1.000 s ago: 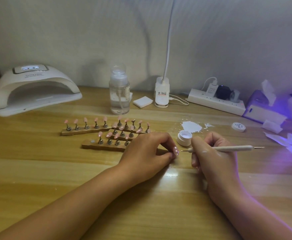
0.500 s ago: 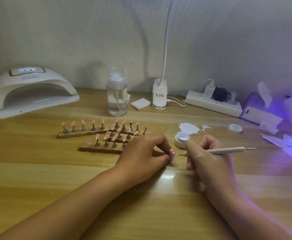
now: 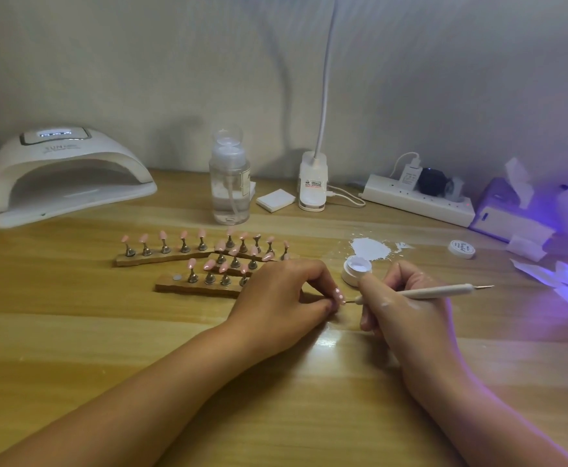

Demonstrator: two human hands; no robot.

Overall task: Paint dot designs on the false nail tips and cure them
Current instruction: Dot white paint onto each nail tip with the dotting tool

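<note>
Head view: dotting pen [image 3: 427, 292] touches pink, white-dotted nail tip [image 3: 339, 295]

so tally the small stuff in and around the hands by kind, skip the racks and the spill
nail tip, pinched in left hand: 1
dotting tool, held in right hand: 1
open white pot: 1
loose round lid: 1
total: 4
</note>
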